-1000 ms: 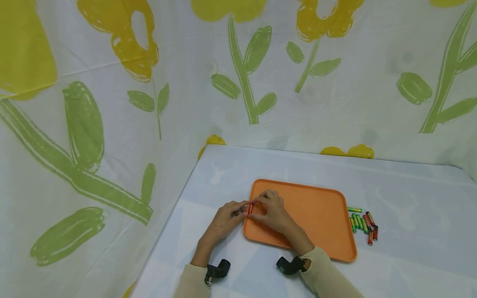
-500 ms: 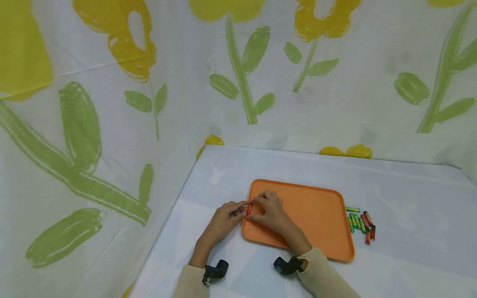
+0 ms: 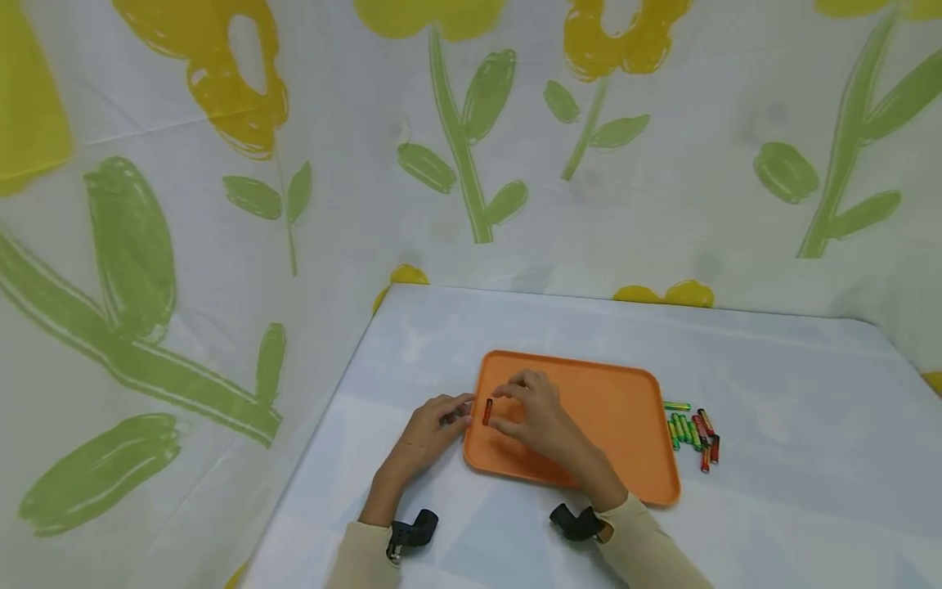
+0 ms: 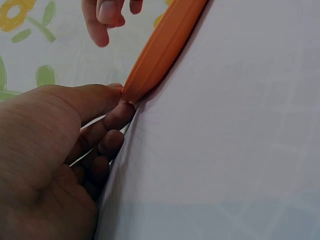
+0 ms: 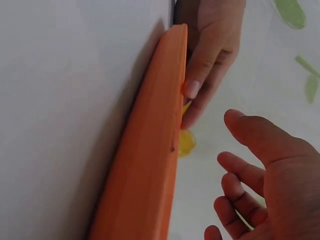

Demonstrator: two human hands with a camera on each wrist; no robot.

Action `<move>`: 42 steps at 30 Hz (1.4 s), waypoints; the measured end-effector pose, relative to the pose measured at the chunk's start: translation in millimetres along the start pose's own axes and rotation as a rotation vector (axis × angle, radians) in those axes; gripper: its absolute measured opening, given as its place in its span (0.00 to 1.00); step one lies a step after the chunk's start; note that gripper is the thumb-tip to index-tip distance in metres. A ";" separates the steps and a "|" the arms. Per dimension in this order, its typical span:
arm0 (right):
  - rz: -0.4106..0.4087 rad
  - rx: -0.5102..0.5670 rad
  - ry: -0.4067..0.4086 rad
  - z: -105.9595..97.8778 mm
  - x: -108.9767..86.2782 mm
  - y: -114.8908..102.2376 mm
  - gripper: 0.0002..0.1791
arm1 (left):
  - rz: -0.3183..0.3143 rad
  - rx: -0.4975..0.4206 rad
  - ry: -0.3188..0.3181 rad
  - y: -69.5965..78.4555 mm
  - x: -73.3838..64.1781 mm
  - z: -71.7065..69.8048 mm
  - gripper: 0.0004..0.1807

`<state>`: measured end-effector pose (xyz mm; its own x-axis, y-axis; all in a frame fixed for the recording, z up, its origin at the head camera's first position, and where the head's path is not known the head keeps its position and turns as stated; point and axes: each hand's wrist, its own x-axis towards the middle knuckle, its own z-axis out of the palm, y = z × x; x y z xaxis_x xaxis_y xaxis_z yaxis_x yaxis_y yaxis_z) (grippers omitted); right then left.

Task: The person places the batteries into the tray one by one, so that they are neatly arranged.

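A red battery point(image 3: 488, 411) with a dark end lies on the orange tray point(image 3: 589, 417), just inside its left rim. My right hand point(image 3: 533, 417) is over the tray, its thumb and forefinger spread apart beside the battery's two ends, holding nothing. In the right wrist view, that hand's point(image 5: 270, 175) fingers are loosely bent. My left hand point(image 3: 430, 429) is at the tray's left rim, thumb and forefinger tips touching it. The left wrist view shows the left thumb point(image 4: 95, 97) against the orange edge, with the other fingers bent below it. The battery is hidden in both wrist views.
Right of the tray lie several green batteries point(image 3: 684, 429) and several red ones point(image 3: 705, 458) in a loose group on the pale patterned tablecloth point(image 3: 795, 425). A flower-printed curtain point(image 3: 368, 204) hangs behind and left of the table.
My right thumb and forefinger have let go of the battery and spread apart. The battery sits slightly farther in from the left rim. The head view has shifted a little to the right.
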<state>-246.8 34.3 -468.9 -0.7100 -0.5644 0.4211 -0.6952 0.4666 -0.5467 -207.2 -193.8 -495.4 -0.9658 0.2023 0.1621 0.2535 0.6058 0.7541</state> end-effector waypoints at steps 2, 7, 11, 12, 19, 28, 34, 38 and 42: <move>0.010 -0.012 0.000 -9.0 -5.0 -1.8 0.20 | -0.008 -0.015 0.001 0.0 -0.1 0.3 0.21; 0.025 -0.057 0.006 -31.7 -19.2 -0.5 0.21 | -0.020 -0.027 0.016 0.0 0.3 0.7 0.20; 0.015 -0.092 0.026 -49.1 -33.8 4.2 0.21 | -0.029 -0.027 0.021 -0.1 1.2 0.4 0.21; 0.012 -0.103 0.031 -53.1 -37.7 6.0 0.21 | -0.030 -0.025 0.021 -0.3 1.2 0.4 0.21; 0.002 -0.142 0.092 -77.4 -61.6 20.7 0.21 | -0.028 -0.025 0.031 0.7 2.2 -2.8 0.21; -0.064 -0.199 0.155 -106.1 -93.4 39.9 0.24 | -0.048 -0.036 0.016 0.5 2.8 1.7 0.22; 0.041 -0.229 0.129 -125.5 -114.5 47.5 0.24 | -0.051 -0.034 0.018 3.3 2.8 1.4 0.22; 0.098 -0.215 0.119 -137.3 -126.8 52.6 0.24 | -0.037 -0.023 0.023 4.4 2.8 0.4 0.21; 0.145 -0.253 0.120 -146.7 -139.4 58.4 0.25 | -0.037 -0.024 0.012 2.3 3.1 1.4 0.22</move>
<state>-204.9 240.1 -453.4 -0.8015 -0.4020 0.4427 -0.5808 0.6995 -0.4163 -209.6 -190.7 -494.1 -0.9751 0.1709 0.1417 0.2167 0.5940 0.7747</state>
